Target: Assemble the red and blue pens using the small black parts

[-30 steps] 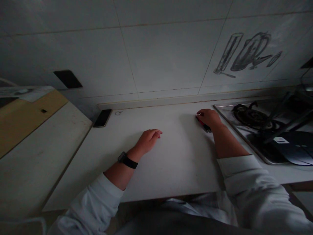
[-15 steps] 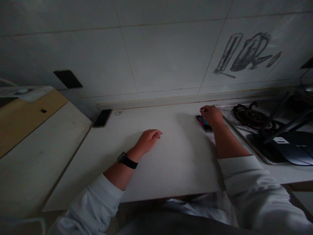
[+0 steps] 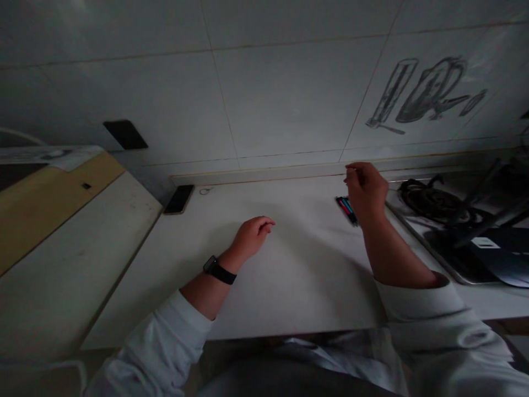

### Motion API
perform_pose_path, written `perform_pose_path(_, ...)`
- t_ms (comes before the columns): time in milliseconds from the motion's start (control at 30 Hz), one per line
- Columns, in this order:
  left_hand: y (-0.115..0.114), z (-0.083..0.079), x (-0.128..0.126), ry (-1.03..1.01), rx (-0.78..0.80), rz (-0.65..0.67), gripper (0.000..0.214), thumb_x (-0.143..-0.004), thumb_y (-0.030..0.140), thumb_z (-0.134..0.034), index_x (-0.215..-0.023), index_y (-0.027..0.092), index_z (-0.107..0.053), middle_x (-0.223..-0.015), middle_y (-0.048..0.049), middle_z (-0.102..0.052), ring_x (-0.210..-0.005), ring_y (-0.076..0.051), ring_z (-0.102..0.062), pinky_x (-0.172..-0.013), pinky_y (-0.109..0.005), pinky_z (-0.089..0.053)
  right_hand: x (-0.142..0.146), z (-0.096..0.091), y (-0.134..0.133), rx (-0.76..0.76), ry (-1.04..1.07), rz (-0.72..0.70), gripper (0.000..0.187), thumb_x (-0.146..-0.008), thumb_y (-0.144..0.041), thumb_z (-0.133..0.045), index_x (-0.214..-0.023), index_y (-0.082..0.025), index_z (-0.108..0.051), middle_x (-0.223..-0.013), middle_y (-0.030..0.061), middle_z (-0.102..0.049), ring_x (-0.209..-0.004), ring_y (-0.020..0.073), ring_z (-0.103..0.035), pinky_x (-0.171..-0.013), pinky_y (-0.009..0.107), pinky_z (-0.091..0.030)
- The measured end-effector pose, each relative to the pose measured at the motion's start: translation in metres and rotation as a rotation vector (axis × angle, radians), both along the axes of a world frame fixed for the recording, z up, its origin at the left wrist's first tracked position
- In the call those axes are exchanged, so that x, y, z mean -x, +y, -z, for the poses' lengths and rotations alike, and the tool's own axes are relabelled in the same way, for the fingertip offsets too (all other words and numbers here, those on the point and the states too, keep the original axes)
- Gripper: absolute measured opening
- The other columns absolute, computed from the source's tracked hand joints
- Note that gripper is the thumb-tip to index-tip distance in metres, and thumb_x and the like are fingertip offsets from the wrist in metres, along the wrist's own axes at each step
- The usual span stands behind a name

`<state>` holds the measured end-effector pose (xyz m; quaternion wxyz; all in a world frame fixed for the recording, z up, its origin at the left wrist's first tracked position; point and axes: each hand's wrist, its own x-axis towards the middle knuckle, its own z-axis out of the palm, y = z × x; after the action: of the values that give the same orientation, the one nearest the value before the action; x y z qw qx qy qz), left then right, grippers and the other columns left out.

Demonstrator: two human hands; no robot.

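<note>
We log a dim worktop, white and plain, running across the middle and lower part of the frame. Right of centre lies a small row of slim, pen-like sticks, side by side at a slant, with red, blue and black showing; the near end is partly covered by the right hand. That hand hangs just beside and over the row, fingers curled in, thumb and forefinger drawn close together; we cannot tell whether anything is pinched between them. The left hand is near the centre of the frame, low over the worktop, fingers bent and side by side, the palm hidden from us; whether it is fully closed we cannot tell. On that wrist we note a dark watch; both pale sleeves are pushed back. Left of centre, towards the wall, a dark phone lies flat, with a thin ring just beside it. At the right edge we record a burner and a black device bearing a white label. Upper right, a grey drawing marks the tiled wall.
</note>
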<state>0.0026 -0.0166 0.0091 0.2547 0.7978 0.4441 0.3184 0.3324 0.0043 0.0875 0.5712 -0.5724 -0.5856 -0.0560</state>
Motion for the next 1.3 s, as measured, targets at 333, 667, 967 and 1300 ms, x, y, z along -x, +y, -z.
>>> perform_pose_path(333,0.000,-0.004,-0.003,-0.070,0.058,-0.033,0.014,-0.096,0.029,-0.062,-0.092,0.020,-0.072,-0.084,-0.0018,-0.075,-0.078,-0.016,-0.068,-0.076,-0.028,-0.050,0.102,0.028,-0.042,0.431,-0.436,-0.572,0.028,-0.102,-0.037,-0.049,-0.094,-0.020,-0.070,-0.084,0.0058,-0.073,-0.073,0.0169,-0.063,-0.069,0.028,-0.041)
perform_pose_path(667,-0.007,-0.009,-0.005,0.133,0.017,0.003,0.040,-0.102,0.040,-0.048,-0.070,0.019,-0.059,-0.065,0.0009,-0.058,-0.064,-0.014,-0.049,-0.063,-0.028,-0.034,0.118,0.059,-0.040,0.739,-0.772,-0.706,0.027,-0.101,-0.039,-0.052,-0.093,-0.021,-0.071,-0.086,0.0058,-0.074,-0.074,0.0181,-0.064,-0.066,0.028,-0.033)
perform_pose_path(967,-0.007,-0.008,-0.005,0.187,0.047,0.078,0.028,-0.100,0.031,-0.049,-0.081,0.019,-0.067,-0.076,-0.0013,-0.066,-0.071,-0.015,-0.056,-0.065,-0.028,-0.035,0.119,0.058,-0.040,0.735,-0.744,-0.721,0.026,-0.101,-0.037,-0.051,-0.104,-0.023,-0.073,-0.094,0.0062,-0.077,-0.079,0.0191,-0.067,-0.068,0.028,-0.035)
perform_pose_path(1300,-0.006,-0.007,-0.004,0.178,0.062,0.083,0.029,-0.099,0.030,-0.048,-0.082,0.019,-0.068,-0.077,-0.0018,-0.069,-0.071,-0.015,-0.058,-0.065,-0.027,-0.038,0.119,0.056,-0.041,0.741,-0.747,-0.714,0.029,-0.102,-0.041,-0.051,-0.106,-0.024,-0.074,-0.095,0.0053,-0.078,-0.082,0.0196,-0.069,-0.069,0.027,-0.038)
